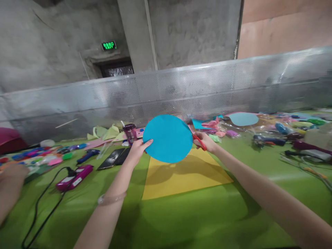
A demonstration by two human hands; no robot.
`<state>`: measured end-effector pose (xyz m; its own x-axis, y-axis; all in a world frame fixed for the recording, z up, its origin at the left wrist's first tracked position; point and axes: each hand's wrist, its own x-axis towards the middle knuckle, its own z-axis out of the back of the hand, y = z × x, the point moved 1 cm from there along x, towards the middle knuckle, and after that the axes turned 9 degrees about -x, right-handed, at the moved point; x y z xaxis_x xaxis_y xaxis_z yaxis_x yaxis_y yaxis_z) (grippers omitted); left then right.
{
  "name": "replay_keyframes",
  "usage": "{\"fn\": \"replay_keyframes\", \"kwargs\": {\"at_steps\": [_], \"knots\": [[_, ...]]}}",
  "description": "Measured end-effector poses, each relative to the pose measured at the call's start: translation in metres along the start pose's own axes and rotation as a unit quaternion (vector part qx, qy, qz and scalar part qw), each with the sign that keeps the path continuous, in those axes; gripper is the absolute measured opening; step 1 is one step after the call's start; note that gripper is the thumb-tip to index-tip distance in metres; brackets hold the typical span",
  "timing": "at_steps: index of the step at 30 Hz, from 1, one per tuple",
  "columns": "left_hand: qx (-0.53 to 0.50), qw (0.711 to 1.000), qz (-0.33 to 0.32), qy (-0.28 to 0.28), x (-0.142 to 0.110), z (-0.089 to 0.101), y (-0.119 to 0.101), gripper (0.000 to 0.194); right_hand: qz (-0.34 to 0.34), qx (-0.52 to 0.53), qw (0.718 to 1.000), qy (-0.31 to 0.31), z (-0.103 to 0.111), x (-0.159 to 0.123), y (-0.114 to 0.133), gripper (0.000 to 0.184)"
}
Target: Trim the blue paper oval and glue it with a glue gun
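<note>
A blue paper oval [168, 138] is held up above the table, roughly at the centre of the head view. Its left edge is pinched by my left hand [138, 148], the thumb lying on the front face. My right hand [203, 141] grips red-handled scissors [199, 141] at the oval's right edge; their blades are mostly hidden. Beneath the oval a yellow paper sheet [178, 176] lies flat on the green table.
A dark cup [130, 134] with a straw and a black phone [111, 159] stand left of centre. Further left are a purple power strip [74, 177], its black cable and another person's arm [10, 190]. Glue guns [269, 141] and craft scraps line the perforated metal barrier [166, 90].
</note>
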<state>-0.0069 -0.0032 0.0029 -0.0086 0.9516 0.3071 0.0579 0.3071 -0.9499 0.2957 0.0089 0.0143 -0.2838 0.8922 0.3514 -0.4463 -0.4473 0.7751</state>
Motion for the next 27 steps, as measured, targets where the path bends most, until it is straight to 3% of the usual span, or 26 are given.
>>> {"fn": "replay_keyframes", "kwargs": {"at_steps": [9,16,27], "knots": [[0.015,1.0,0.006,0.005,0.0,-0.001,0.001,0.047,-0.008,-0.011,1.0,-0.017,0.001,0.0,-0.001,0.014],[0.028,0.997,0.016,0.067,-0.005,-0.006,-0.002,0.043,-0.016,-0.001,0.999,-0.05,0.004,0.0,0.004,0.014],[0.06,0.998,-0.002,0.032,-0.007,-0.007,-0.009,0.035,-0.011,-0.001,1.0,-0.025,0.003,0.002,0.003,0.017]]}}
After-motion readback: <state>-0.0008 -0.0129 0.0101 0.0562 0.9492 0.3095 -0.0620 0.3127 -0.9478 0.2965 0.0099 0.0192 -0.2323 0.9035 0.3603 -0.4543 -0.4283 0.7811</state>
